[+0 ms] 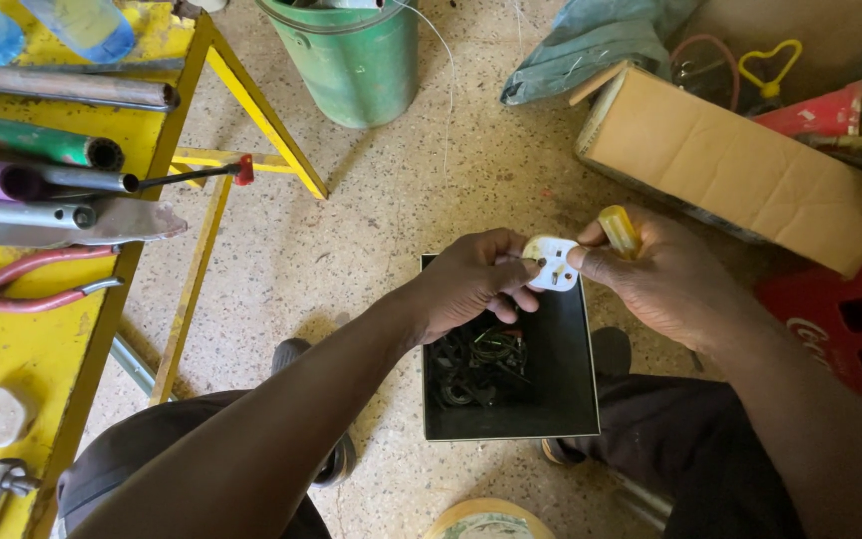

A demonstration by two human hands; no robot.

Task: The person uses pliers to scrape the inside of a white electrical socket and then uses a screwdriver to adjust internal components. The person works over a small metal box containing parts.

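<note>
My left hand (471, 284) grips a small white electrical plug (553, 264) by its left side, over a black open box (561, 399) on the floor. My right hand (655, 274) touches the plug's right edge with its fingertips. A yellow-handled tool (619, 231) is held in that same hand, its handle poking up past the thumb. Dark cable scraps (479, 364) lie in the box's left part.
A yellow workbench (12, 339) at the left carries pipes, red-handled pliers (22, 284) and shears. A green bucket (351, 60) stands at the top, a cardboard box (740, 170) and a red crate (850, 329) at the right. The floor is speckled terrazzo.
</note>
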